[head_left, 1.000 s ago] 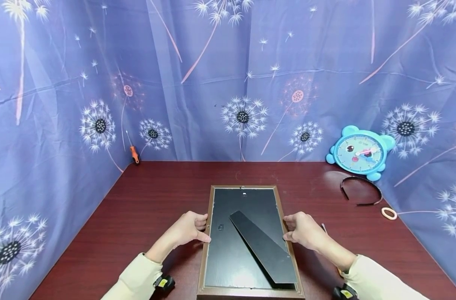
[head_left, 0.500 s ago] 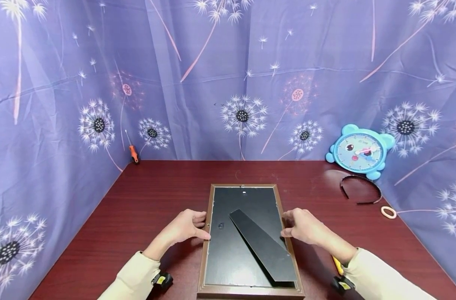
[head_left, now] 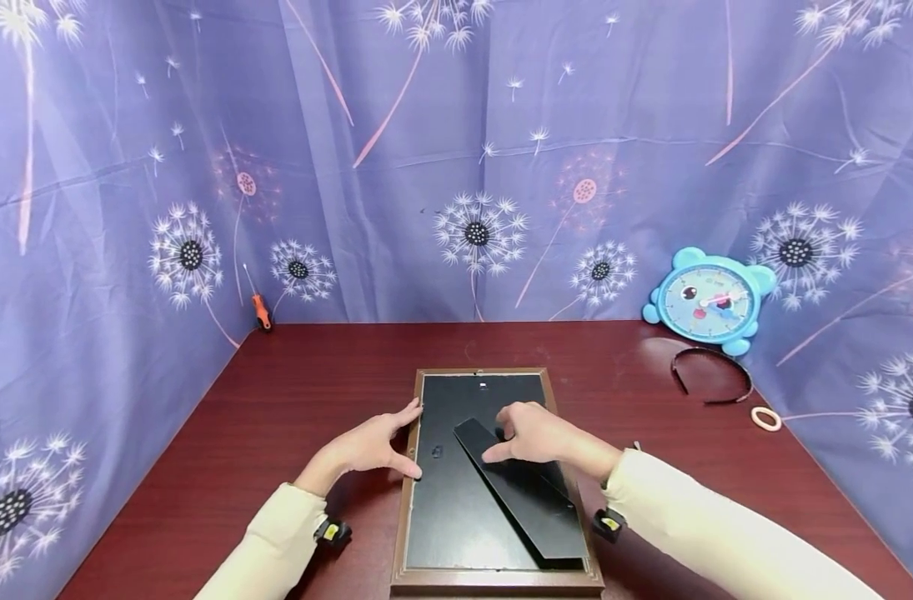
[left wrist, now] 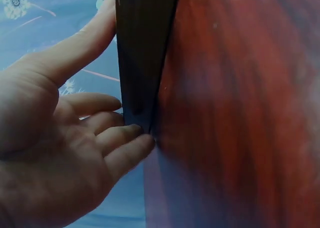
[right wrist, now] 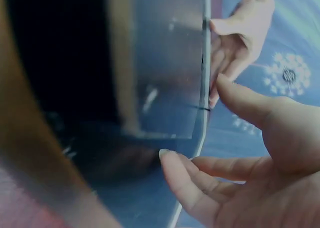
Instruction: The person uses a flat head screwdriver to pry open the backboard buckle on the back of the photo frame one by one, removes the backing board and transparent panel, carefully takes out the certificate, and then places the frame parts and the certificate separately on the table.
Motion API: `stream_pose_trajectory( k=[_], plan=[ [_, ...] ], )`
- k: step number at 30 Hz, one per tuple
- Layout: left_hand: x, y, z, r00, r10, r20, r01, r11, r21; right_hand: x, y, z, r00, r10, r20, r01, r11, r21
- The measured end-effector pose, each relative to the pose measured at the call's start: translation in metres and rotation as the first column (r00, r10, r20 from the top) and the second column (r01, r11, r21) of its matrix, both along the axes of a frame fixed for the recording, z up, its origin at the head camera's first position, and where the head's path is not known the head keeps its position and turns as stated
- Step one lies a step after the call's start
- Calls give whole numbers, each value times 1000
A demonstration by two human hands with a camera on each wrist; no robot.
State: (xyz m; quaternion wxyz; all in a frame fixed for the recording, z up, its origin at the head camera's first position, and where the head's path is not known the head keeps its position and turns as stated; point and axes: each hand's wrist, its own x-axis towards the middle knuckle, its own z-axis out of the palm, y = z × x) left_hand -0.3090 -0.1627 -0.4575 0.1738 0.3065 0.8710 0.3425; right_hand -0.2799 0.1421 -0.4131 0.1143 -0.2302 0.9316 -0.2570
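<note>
A picture frame with a brown border lies face down on the table, its black backboard upward. The black easel stand slants across the back, its lower end raised a little. My left hand is at the frame's left edge, thumb and fingers spread; in the left wrist view its fingertips touch the side of the frame. Over the upper part of the stand is my right hand. The right wrist view shows its thumb and fingers apart, close to the backboard, pinching nothing.
A blue bear-shaped clock leans at the back right, with a dark headband and a pale ring before it. An orange-handled screwdriver stands in the back left corner. Patterned curtains surround the table.
My right hand has left the frame's right edge and moved left over the stand. My left hand's fingers have spread wider along the left edge. The frame has stayed in place.
</note>
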Motion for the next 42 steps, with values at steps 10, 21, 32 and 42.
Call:
stream_pose_trajectory(
  k=[10,21,32,42],
  plan=[
    [0,0,2,1000,25,2,-25,999,-30,11,-38,-3,990,24,-141,16,961,275],
    [-4,-6,-3,998,-51,-23,50,998,-40,9,-37,1,994,-24,-104,47,974,222],
    [-7,-10,4,997,6,81,-17,990,139,10,-29,29,996,-69,-48,75,988,135],
    [-2,3,11,943,41,330,-191,879,436,10,-23,27,986,-135,-94,146,981,127]
  ],
)
